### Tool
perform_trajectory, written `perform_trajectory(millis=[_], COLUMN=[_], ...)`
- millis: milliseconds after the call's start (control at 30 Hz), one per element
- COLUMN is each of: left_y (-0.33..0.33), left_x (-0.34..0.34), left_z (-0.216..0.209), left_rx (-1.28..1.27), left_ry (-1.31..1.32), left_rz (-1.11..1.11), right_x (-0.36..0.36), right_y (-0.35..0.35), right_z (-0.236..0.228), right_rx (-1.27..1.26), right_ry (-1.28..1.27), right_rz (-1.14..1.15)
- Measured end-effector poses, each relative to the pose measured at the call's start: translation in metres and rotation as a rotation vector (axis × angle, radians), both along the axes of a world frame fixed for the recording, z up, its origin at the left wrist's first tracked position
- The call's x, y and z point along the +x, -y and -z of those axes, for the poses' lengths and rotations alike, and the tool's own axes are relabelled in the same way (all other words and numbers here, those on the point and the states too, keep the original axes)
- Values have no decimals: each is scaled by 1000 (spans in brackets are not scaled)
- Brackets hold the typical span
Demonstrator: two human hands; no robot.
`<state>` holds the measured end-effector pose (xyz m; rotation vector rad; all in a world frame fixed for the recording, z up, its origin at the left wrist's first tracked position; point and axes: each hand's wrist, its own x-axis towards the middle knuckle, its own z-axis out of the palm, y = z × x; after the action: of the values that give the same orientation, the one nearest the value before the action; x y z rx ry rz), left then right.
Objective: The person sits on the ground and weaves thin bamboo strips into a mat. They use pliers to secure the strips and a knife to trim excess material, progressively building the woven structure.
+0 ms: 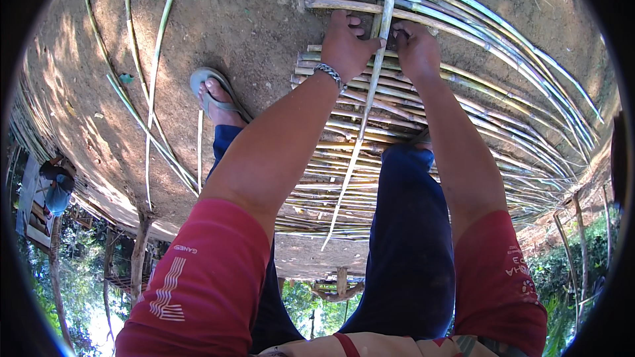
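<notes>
A long split-bamboo strip [368, 102] runs lengthwise over a row of bamboo poles [397, 96] laid side by side on the ground. My left hand [347, 45] is left of the strip, fingers curled and thumb tip against its edge. Just across the strip, my right hand [418, 51] has its fingers pinched together near a small dark bit I cannot make out. Both hands are over a gap between the lower poles and a separate bunch of greenish poles [436, 10] at the far end. What the fingers hold is hidden.
Loose bamboo poles [157, 59] lie on the bare dirt [258, 26] at the left. My sandalled foot [218, 96] stands beside the row, and my other leg [413, 211] is over it. Wooden posts [141, 251] and a person [58, 188] are at the left rim.
</notes>
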<state>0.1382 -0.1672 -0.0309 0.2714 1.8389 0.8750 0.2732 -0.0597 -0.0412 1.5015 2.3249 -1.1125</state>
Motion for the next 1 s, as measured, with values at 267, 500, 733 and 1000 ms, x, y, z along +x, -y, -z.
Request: perform_trajectory(millis=[267,500,733,1000], left_y=[3,0,2,4], left_x=[4,3,10,13], left_z=[11,7,3,0], left_rx=[59,28,86,100], left_ry=[58,50,-124,-219], left_rz=[-94,-90,-32,-38], right_x=[-18,-36,-30,-29], right_y=[11,12,-4,-15], right_z=[0,-10,5,-24], right_rx=[34,-179,-804,-1101], right_ry=[35,113,-175,-399], right_rz=[158,383,911,1052])
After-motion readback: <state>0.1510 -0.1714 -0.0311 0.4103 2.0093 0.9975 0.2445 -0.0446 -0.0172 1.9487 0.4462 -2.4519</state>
